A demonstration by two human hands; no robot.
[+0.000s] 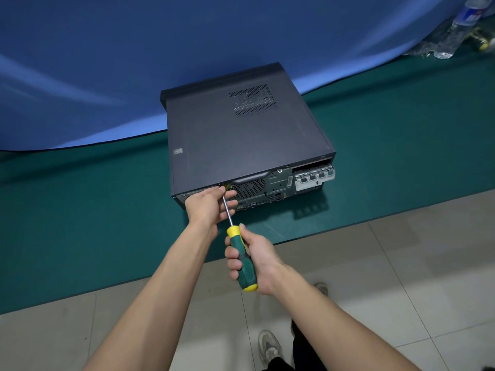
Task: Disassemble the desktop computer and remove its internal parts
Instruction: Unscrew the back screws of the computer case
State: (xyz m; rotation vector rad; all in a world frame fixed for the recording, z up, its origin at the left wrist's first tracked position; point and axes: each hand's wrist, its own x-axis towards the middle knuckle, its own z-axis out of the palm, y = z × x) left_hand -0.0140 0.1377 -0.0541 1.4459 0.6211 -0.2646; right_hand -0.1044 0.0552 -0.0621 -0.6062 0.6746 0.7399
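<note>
A black desktop computer case lies flat on a green mat, its rear panel with fan grille and ports facing me. My right hand grips the green and yellow handle of a screwdriver. The metal shaft runs up and left to the upper left part of the rear panel. My left hand is at the panel, its fingers pinching the shaft near the tip; the tip itself is hidden behind them. The case cover is closed.
A blue cloth hangs behind the mat. Plastic water bottles lie at the far right corner. A silver bracket shows at the case's rear right. Tiled floor and my shoe are below.
</note>
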